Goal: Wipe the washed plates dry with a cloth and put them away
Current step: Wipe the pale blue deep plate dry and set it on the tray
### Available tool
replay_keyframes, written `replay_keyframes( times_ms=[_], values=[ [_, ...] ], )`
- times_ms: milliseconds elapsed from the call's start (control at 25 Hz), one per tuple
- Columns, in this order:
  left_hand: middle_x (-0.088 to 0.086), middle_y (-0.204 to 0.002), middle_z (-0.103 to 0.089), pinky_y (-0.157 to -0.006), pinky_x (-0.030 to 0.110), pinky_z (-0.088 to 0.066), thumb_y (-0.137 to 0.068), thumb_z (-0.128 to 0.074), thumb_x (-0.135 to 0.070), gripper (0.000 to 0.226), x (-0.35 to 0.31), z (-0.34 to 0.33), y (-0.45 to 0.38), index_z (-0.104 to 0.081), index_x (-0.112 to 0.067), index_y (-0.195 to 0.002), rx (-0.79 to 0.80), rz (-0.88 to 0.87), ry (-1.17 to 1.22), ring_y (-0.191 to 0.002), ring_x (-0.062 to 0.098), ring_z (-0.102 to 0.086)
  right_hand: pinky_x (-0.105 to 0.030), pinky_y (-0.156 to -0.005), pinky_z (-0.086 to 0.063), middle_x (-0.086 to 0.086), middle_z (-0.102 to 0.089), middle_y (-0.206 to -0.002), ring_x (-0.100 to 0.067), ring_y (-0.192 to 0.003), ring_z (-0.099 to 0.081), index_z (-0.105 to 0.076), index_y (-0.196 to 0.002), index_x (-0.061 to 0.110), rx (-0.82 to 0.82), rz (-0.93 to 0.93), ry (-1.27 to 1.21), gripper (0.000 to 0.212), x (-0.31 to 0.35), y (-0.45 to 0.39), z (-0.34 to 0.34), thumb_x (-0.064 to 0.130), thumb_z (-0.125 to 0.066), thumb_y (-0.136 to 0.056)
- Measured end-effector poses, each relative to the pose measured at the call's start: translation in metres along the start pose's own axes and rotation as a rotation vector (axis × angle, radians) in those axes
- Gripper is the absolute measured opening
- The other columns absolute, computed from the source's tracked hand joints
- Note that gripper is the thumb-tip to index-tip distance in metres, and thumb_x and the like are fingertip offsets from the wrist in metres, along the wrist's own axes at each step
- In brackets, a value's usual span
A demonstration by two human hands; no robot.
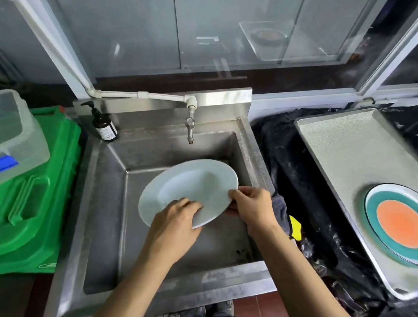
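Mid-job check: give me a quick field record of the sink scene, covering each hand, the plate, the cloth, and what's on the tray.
left hand: grips the near rim of the white round plate
right hand: pinches the plate's right edge
plate position: tilted, held over the stainless steel sink
cloth: dark grey cloth with a yellow patch on the sink's right edge, beside the right wrist, not on the plate
tray: grey metal tray at right holds a glass plate with an orange centre and teal ring
tap: metal tap, no water seen running
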State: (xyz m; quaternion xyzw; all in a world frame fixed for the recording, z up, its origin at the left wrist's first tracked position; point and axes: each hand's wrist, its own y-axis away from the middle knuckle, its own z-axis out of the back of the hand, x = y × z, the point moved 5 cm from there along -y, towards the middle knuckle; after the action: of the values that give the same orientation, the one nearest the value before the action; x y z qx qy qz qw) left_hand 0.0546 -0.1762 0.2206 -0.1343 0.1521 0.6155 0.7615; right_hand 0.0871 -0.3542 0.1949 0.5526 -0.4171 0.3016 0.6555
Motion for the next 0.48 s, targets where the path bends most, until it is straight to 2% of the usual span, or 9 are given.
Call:
replay_keyframes(
  times_ms=[120, 200, 320, 400, 480],
  values=[
    [-0.019, -0.129, -0.051, -0.099, 0.028, -0.043, -0.084, -0.064, -0.061, 0.058, 0.021, -0.002, 0.002, -0.054, -0.033, -0.134, 0.197, -0.003, 0.198, -0.122, 0.006, -0.046, -0.028, -0.056, -0.060, -0.007, -0.076, -0.067, -0.020, -0.066, -0.076, -0.073, -0.080, 0.009, -0.065, 0.079, -0.025, 0.021, -0.007, 0.003, -0.003, -0.001, -0.062, -0.096],
    [-0.017, -0.140, -0.044, -0.106, 0.024, -0.034, -0.086, -0.056, -0.068, 0.068, 0.036, 0.006, 0.001, -0.048, -0.030, -0.143, 0.176, 0.022, 0.285, -0.131, 0.006, -0.038, -0.026, -0.058, -0.060, -0.004, -0.077, -0.071, -0.017, -0.068, -0.076, -0.074, -0.085, 0.011, -0.080, 0.109, -0.051, 0.020, -0.011, 0.006, 0.000, 0.001, -0.062, -0.097],
    [0.006, -0.144, -0.049, -0.110, 0.038, -0.034, -0.096, -0.059, -0.039, 0.053, 0.073, 0.022, -0.013, -0.051, -0.017, -0.143, -0.098, 0.237, 0.231, -0.132, 0.026, -0.041, -0.031, -0.066, -0.062, -0.007, -0.079, -0.081, -0.023, -0.079, -0.077, -0.077, -0.091, 0.011, -0.090, 0.132, -0.066, 0.018, -0.019, 0.013, 0.010, 0.005, -0.062, -0.098],
    [0.012, -0.133, -0.057, -0.101, 0.042, -0.042, -0.094, -0.061, -0.022, 0.040, 0.096, 0.024, -0.023, -0.057, -0.016, -0.134, -0.112, 0.416, 0.360, -0.120, 0.031, -0.052, -0.035, -0.071, -0.063, -0.011, -0.079, -0.087, -0.027, -0.084, -0.077, -0.078, -0.094, 0.011, -0.095, 0.141, -0.079, 0.017, -0.022, 0.018, 0.019, 0.007, -0.062, -0.099],
    [0.005, -0.115, -0.069, -0.081, 0.037, -0.049, -0.091, -0.061, -0.011, 0.025, 0.103, 0.023, -0.031, -0.065, -0.025, -0.112, -0.038, 0.567, 0.681, -0.099, 0.026, -0.064, -0.033, -0.070, -0.063, -0.011, -0.079, -0.088, -0.024, -0.083, -0.077, -0.079, -0.093, 0.014, -0.097, 0.140, -0.097, 0.019, -0.022, 0.025, 0.027, 0.008, -0.062, -0.099]
  ],
)
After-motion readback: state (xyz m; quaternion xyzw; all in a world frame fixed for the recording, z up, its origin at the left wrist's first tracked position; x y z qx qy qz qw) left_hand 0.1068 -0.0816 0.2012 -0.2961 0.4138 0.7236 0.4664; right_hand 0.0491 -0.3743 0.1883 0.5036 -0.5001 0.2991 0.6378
